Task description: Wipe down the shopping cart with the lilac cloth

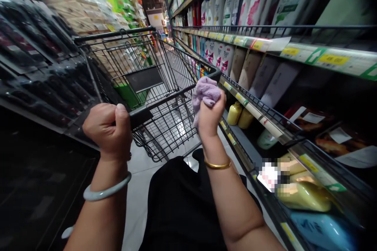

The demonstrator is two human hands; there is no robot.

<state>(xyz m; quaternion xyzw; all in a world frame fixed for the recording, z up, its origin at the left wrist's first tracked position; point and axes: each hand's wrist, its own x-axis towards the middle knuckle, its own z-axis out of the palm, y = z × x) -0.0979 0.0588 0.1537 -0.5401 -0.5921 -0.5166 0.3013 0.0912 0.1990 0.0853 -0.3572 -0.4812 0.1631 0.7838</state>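
Note:
My left hand (108,129) is closed in a fist around the left end of the black handle (167,100) of a shopping cart. A pale bangle circles that wrist. Towards the handle's right end, my right hand (212,117) is closed on a crumpled light purple cloth (205,92). The cloth bunches over the fingers and hides whether they also wrap the handle. A gold bangle sits on the right wrist. Ahead of both hands stands the wire shopping cart, with a dark panel (145,79) on it; floor tiles show through its mesh.
Close along the right runs a shelf unit with price-tag rails (235,39), shampoo bottles (259,0) and gold bottles (306,196). Packaged dark goods (32,35) and stacked beige packs (70,0) line the left. The tiled aisle (160,62) stretches ahead between them.

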